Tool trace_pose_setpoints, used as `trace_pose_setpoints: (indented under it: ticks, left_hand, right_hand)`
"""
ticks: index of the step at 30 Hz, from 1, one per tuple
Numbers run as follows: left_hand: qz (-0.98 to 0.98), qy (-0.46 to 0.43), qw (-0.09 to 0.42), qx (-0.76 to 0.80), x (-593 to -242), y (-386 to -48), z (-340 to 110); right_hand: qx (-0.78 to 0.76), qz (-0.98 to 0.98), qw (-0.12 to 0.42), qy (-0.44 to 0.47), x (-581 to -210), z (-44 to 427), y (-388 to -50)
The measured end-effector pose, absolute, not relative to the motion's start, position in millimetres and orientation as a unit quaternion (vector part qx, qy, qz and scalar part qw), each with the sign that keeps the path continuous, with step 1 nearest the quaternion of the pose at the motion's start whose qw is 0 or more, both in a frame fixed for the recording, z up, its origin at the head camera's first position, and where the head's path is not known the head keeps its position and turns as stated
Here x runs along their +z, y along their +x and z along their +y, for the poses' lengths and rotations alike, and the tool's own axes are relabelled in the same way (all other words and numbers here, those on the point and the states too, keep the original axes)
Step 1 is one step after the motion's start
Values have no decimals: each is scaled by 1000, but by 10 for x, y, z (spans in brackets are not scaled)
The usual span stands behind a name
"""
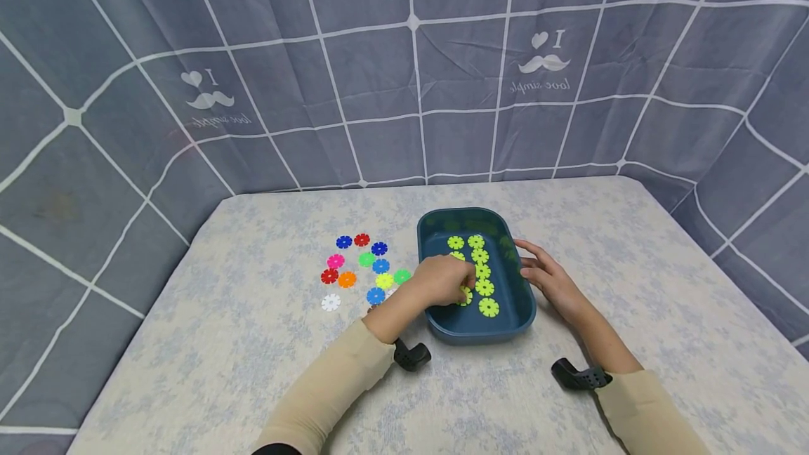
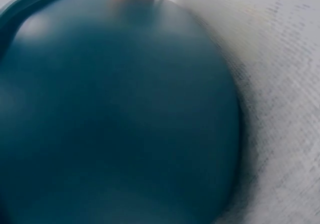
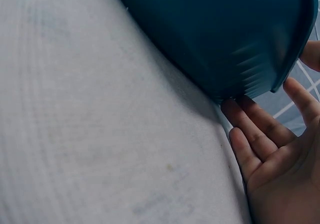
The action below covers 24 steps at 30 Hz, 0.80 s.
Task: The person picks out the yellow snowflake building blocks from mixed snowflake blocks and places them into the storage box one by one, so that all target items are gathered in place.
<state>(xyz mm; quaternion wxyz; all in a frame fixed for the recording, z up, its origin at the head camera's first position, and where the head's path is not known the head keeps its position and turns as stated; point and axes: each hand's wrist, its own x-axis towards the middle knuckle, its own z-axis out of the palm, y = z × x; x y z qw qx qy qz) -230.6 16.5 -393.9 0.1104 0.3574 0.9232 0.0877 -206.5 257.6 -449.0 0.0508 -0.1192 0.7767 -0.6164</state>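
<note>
In the head view, my left hand point(image 1: 445, 279) reaches over the near left side of a dark teal plastic bin point(image 1: 480, 334). Its fingers curl downward inside and pinch a yellow-green notched disc point(image 1: 466, 295), partly covered by the hand. Two rough columns of matching discs point(image 1: 489, 307) lie on the bin floor; the hand hides some. Against the bin's right outer wall point(image 3: 215, 44) rests my right hand point(image 1: 556, 288), with fairly straight fingers point(image 3: 257, 134) touching the wall and rim. Only the bin's outside fills most of the left wrist view.
Left of the bin, loose notched discs in several colours lie on the pale patterned tablecloth point(image 1: 208, 343), including an orange disc point(image 1: 347, 279) and a white disc point(image 1: 331, 302). Behind the table hangs a grey-blue checked curtain point(image 1: 379, 83).
</note>
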Motion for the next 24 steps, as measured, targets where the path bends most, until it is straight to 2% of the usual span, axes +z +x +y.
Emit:
trace_pose_setpoints:
  ticks: [24]
  left_hand:
    - [928,357,92,59,-3958,-2288,169]
  right_hand:
    - [-621,772,52,-121,-4442,2557,-2033]
